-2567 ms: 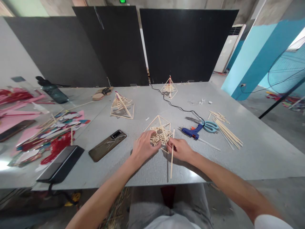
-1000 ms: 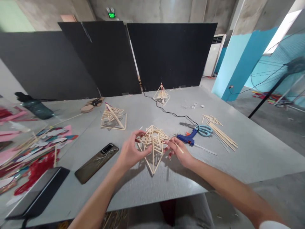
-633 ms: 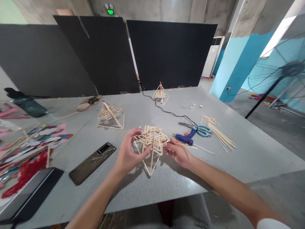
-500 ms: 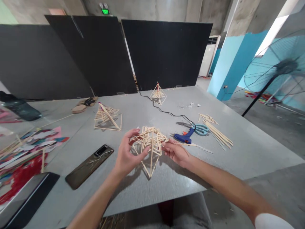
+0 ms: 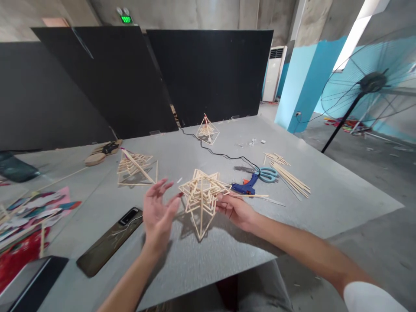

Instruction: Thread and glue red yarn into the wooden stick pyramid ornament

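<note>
A star-shaped frame of thin wooden sticks [image 5: 201, 197], built up in layers, is in front of me over the grey table. My right hand [image 5: 234, 210] pinches its right side between thumb and fingers. Just left of the frame, my left hand [image 5: 161, 214] is apart from it, fingers spread and curved, palm turned toward it. A blue glue gun [image 5: 245, 186] lies right of the frame, close to my right fingers. A loose thin stick [image 5: 251, 196] lies by the glue gun.
Two stick pyramids [image 5: 136, 167] [image 5: 207, 130] stand farther back. Light-blue scissors [image 5: 268, 174] and bundled sticks [image 5: 290, 177] lie at the right. A phone [image 5: 108, 242], coloured scraps [image 5: 39, 212] and a black-edged box [image 5: 35, 281] are left. A black cord [image 5: 221, 154] crosses the table.
My left hand has let go of the stick frame and moved left, its fingers opening. My right hand still holds the frame. The whole view has shifted slightly.
</note>
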A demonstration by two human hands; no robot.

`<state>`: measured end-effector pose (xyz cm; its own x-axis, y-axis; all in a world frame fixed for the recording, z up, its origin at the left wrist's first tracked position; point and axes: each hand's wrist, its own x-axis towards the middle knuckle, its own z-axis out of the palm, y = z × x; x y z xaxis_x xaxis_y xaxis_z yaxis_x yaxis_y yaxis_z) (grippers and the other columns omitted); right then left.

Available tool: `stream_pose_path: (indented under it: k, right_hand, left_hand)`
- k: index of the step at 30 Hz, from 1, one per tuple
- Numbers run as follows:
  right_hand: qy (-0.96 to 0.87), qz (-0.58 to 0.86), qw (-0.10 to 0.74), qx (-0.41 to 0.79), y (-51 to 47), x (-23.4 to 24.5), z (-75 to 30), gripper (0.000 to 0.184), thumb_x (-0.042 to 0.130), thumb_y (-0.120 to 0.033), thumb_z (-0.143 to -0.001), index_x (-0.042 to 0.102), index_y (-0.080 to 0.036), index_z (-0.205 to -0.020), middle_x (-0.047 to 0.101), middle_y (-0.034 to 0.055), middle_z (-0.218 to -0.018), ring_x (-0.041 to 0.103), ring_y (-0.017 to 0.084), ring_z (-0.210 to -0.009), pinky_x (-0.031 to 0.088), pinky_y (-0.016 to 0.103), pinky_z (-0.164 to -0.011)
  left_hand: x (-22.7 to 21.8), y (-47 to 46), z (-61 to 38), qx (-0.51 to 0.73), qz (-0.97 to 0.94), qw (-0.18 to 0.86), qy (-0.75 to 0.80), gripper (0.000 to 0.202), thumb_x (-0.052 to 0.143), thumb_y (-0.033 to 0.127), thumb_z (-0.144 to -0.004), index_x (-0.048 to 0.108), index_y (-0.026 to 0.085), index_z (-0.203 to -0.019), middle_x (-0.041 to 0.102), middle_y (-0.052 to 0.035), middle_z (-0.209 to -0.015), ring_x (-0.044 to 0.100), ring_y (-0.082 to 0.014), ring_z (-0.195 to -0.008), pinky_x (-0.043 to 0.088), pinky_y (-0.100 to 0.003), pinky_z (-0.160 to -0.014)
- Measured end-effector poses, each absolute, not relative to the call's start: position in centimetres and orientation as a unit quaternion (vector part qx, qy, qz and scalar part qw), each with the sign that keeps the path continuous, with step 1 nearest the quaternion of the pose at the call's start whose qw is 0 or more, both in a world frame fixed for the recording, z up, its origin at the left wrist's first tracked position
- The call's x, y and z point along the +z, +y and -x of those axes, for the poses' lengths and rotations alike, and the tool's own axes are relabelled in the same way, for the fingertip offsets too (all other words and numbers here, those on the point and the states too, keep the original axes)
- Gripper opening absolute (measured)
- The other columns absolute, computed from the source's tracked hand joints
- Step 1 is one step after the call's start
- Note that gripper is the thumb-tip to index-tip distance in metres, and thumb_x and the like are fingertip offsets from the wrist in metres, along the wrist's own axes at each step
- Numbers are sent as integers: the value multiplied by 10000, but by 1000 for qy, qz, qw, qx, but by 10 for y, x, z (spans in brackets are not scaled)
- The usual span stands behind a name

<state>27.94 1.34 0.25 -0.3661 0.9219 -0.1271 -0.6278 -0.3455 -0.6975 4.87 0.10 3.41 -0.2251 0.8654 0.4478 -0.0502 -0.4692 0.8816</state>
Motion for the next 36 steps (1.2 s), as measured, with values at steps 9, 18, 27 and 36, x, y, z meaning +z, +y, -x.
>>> stream_pose_path:
  k: [9, 18, 27, 36]
  right_hand:
    - [-371, 251, 501, 740, 7, 7, -280, 271, 924, -381, -795, 784, -197, -936, 798, 71, -1002, 744, 210, -922, 577, 371, -929]
    - [-410, 251, 496, 723, -1, 23, -282, 289, 931, -434, -763, 776, -247, -919, 798, 47, -992, 730, 219, -922, 570, 367, -882]
    - [-422, 253, 489, 720, 5, 16, -284, 290, 925, -411, -767, 745, -246, -924, 785, 47, -1015, 709, 211, -915, 552, 352, -827]
    - [-438, 265, 481, 712, 3, 22, -285, 314, 937, -426, -734, 725, -248, -882, 786, 48, -1001, 717, 234, -945, 565, 400, -883]
  left_hand:
    - [49, -5, -49, 409, -567, 566, 437, 609, 843, 712, -789, 760, 275, -1205, 805, -124, -1254, 754, -385, -1197, 501, -629, -1168]
    - [42, -5, -53, 484, -549, 554, 397, 555, 989, 440, -705, 752, 252, -1170, 818, -81, -1100, 789, -285, -1011, 620, -459, -1010]
    - [38, -7, -53, 498, -546, 555, 381, 504, 1002, 399, -703, 740, 211, -1091, 812, -82, -1047, 780, -262, -999, 628, -412, -972]
    - [41, -8, -50, 496, -551, 551, 383, 503, 979, 437, -740, 753, 199, -1120, 818, -101, -1062, 786, -281, -1019, 638, -420, -971]
